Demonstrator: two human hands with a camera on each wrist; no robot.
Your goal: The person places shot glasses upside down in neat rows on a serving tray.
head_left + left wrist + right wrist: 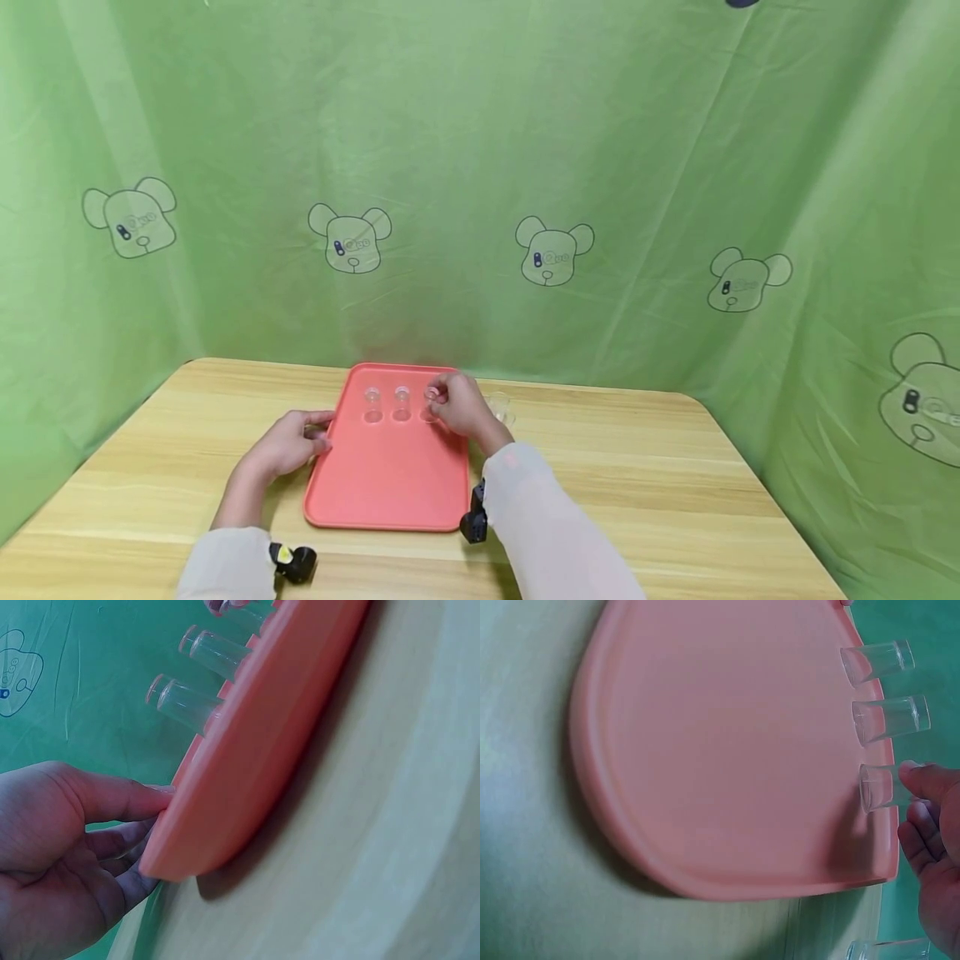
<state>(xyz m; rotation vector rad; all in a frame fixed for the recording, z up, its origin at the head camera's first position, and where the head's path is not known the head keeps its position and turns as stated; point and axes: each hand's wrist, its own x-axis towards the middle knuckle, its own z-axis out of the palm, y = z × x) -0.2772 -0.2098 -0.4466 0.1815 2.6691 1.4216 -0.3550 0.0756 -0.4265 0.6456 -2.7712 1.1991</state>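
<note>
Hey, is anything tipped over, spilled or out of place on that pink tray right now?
Nothing is tipped or spilled. Three clear glasses stand upright in a row on the pink tray; the right hand holds the third glass. A fourth glass stands off the tray, on the table.

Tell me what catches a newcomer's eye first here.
A coral tray lies on the wooden table against a green bear-print cloth. Three clear glasses stand along its far edge; the right hand grips the rightmost glass, while the left hand touches the tray's left rim.
</note>
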